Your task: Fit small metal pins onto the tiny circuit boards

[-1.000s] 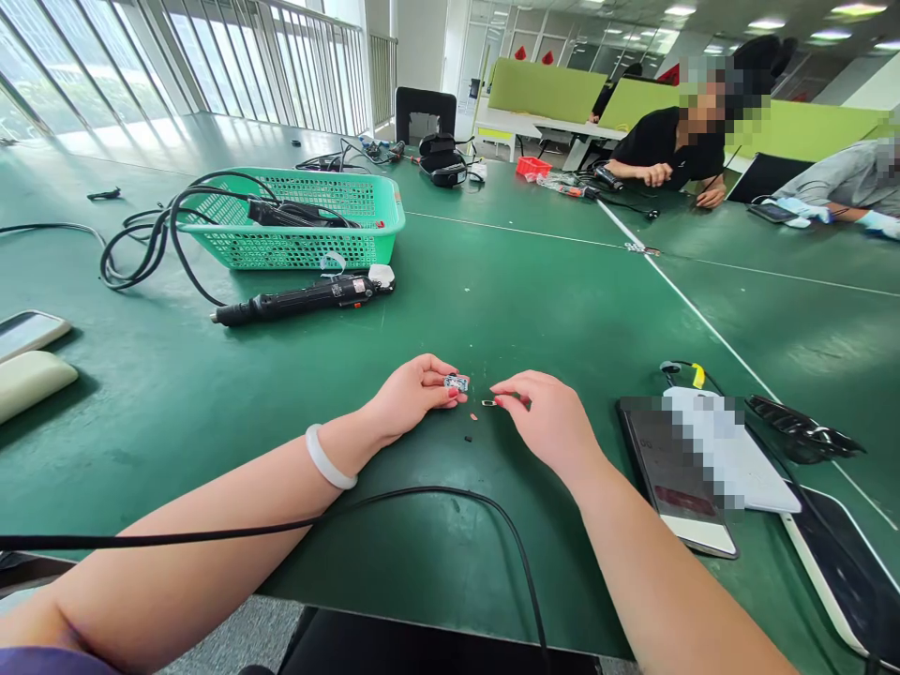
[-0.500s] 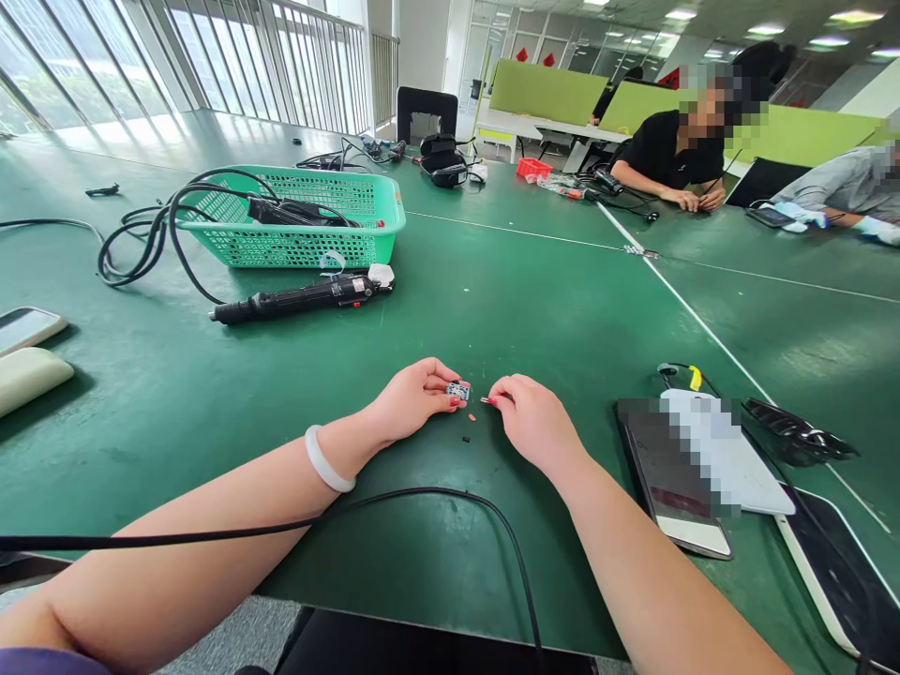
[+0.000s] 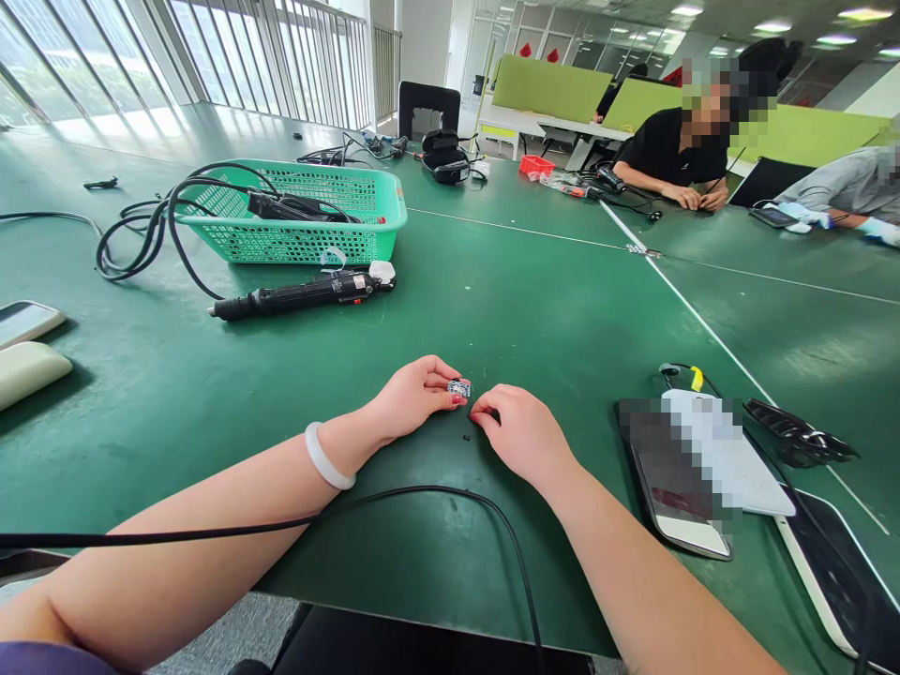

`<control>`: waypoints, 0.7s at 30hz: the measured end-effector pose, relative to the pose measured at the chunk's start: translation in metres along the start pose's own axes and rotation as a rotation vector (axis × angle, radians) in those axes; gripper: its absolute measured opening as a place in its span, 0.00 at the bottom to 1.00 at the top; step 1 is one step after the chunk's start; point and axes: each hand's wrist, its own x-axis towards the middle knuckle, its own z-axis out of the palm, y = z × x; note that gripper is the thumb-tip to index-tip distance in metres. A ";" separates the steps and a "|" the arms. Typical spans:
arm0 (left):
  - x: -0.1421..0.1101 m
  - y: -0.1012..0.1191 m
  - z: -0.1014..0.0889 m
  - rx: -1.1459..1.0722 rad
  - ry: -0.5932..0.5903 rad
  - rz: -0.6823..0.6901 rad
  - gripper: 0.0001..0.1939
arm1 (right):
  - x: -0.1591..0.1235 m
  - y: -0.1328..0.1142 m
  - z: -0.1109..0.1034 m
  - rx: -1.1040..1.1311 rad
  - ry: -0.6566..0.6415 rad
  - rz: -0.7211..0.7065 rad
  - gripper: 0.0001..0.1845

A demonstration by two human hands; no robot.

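Note:
My left hand (image 3: pixel 420 398), a white band on its wrist, pinches a small circuit board (image 3: pixel 459 387) just above the table. To its right, my right hand (image 3: pixel 520 424) has thumb and fingertips pressed together low at the tabletop, close to the board but apart from it. What those fingertips hold, if anything, is hidden. A tiny black part (image 3: pixel 467 438) lies on the green table (image 3: pixel 450 328) just below my right fingertips.
An electric screwdriver (image 3: pixel 302 293) lies before a green basket (image 3: pixel 295 246) with cables. At right are a dark phone (image 3: pixel 657 506), a white pouch-like item (image 3: pixel 703 427) and sunglasses (image 3: pixel 802 431). A black cable (image 3: pixel 422 489) crosses over my left forearm. Two people sit across the table.
My right hand has moved slightly left and down to the tabletop. A small pinkish piece there and the thin silvery part it held are now out of sight. My left hand stays put.

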 end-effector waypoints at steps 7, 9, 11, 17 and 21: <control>0.001 -0.002 -0.001 0.011 -0.023 0.033 0.12 | 0.002 0.002 0.003 0.028 0.002 0.016 0.08; 0.001 -0.003 -0.001 0.022 -0.027 0.033 0.12 | 0.002 0.004 0.002 0.062 0.013 0.011 0.08; 0.001 -0.003 -0.001 0.033 -0.024 0.030 0.11 | 0.001 0.005 0.002 0.092 0.040 0.021 0.09; 0.001 -0.002 -0.001 0.037 -0.014 0.028 0.12 | 0.006 0.011 0.004 0.040 0.205 0.057 0.09; 0.001 -0.002 0.000 0.040 -0.009 0.023 0.11 | 0.018 0.016 0.010 0.000 0.218 0.074 0.10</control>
